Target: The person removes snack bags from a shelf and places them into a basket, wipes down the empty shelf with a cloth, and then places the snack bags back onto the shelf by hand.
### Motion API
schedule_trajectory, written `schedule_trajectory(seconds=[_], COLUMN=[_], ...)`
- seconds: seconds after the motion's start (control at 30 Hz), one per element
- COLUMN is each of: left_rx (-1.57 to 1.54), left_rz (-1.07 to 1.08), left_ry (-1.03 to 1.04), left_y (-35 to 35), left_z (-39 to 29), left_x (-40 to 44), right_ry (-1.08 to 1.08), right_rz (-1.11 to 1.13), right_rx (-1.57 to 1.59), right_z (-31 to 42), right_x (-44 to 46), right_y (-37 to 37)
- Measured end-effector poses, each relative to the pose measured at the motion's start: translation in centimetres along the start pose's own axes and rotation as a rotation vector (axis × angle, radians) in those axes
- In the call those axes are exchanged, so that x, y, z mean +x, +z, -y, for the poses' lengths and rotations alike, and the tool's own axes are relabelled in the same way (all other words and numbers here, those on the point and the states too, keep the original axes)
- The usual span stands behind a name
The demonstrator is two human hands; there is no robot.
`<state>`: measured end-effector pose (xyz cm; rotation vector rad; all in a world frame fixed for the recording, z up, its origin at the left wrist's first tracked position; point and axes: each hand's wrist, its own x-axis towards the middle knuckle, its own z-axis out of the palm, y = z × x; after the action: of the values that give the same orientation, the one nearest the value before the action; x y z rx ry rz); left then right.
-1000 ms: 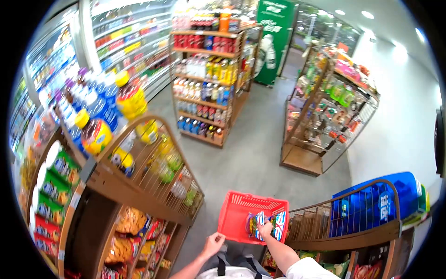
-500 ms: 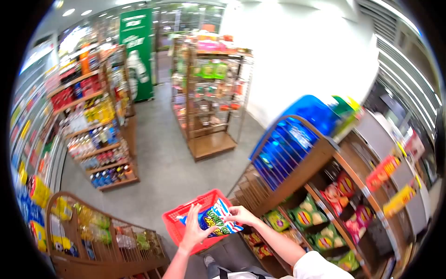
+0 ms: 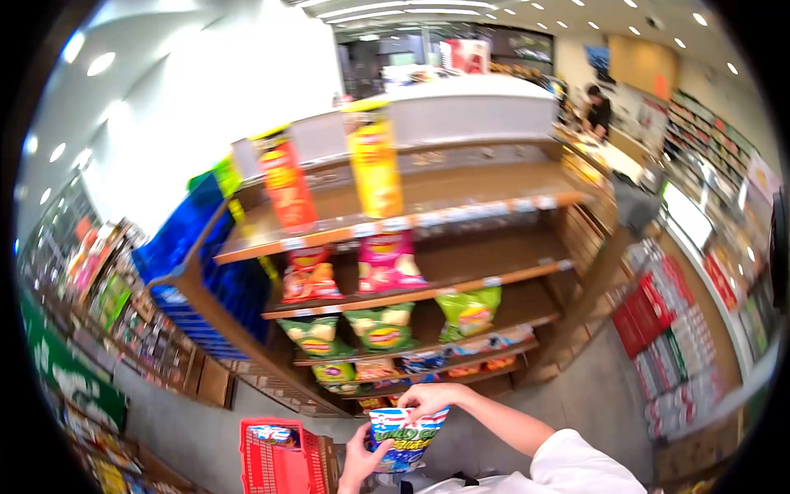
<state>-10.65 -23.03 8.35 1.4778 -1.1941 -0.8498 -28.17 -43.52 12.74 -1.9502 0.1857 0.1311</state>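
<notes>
Both hands hold a blue snack bag (image 3: 403, 445) with a red-and-white striped top and green and yellow lettering, low in front of my body. My left hand (image 3: 362, 454) is closed round its left side, with the thumb across the front. Fingers of my right hand (image 3: 429, 399) pinch the top edge from above. To the left of the bag is a red plastic shopping basket (image 3: 247, 461), apart from both hands. Inside it lies a blue-and-white packet (image 3: 273, 435).
Ahead stands a brown shelf unit (image 3: 485, 185) with chip bags and two tall canisters, red (image 3: 285, 185) and yellow (image 3: 374, 165). Blue crates or packs (image 3: 185, 247) flank its left end. Drink packs (image 3: 658, 313) are stacked at right. A person in dark clothes (image 3: 598, 111) is at the far counter.
My view has swung right to face the chip shelf. The bag was over the basket and tilted; now it is more upright, to the right of the basket, still in both hands.
</notes>
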Motion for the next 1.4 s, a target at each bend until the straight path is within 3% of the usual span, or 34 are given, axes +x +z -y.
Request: schedule_trajectory(seconds=[0.2, 0.27, 0.33, 0.4, 0.43, 0.5, 0.67, 0.97, 1.07, 1.13, 1.2, 1.4], left_rx=[0.103, 0.129, 0.112, -0.015, -0.059, -0.090, -0.061, 0.251, 0.122, 0.046, 0.110, 0.005], left_rz=[0.282, 0.293, 0.319, 0.345, 0.361, 0.411, 0.607, 0.810, 0.776, 0.753, 0.752, 0.734], left_ry=[-0.008, 0.019, 0.001, -0.083, -0.120, -0.150, -0.174, -0.039, -0.198, -0.285, -0.309, -0.315], left_y=[15.1, 18.5, 21.1, 23.0, 23.8, 25.2, 27.2, 28.8, 29.3, 29.8, 30.8, 34.7], left_z=[-3.7, -4.7, -4.4, -4.4, -5.2, -5.9, -4.6, -3.5, 0.2, 2.2, 4.7, 18.4], left_x=[-0.4, -1.2, -1.7, -2.4, -2.8, -3.3, -4.8, -3.2, -2.8, -2.1, -0.8, 5.4], right_ry=[0.141, 0.290, 0.274, 0.150, 0.152, 0.162, 0.056, 0.411, 0.474, 0.542, 0.469, 0.434], right_rz=[-0.754, -0.894, -0.844, -0.749, -0.743, -0.831, -0.974, -1.057, -1.096, -1.132, -1.145, -1.190], right_rx=[0.557, 0.389, 0.452, 0.982, 1.015, 0.647, 0.853, 0.727, 0.687, 0.381, 0.323, 0.220], right_z=[-10.1, -12.3, -13.0, -12.5, -12.7, -13.6, -13.1, -14.4, -15.3, -16.8, -18.9, -34.3], right_x=[-25.3, -31.8, -34.2, -33.9, -33.6, -32.4, -32.4, -34.3, -33.7, -33.2, -32.6, -28.4], right_y=[6.0, 10.3, 14.0, 16.7, 18.0, 20.1, 21.6, 22.1, 21.1, 20.5, 19.3, 18.7])
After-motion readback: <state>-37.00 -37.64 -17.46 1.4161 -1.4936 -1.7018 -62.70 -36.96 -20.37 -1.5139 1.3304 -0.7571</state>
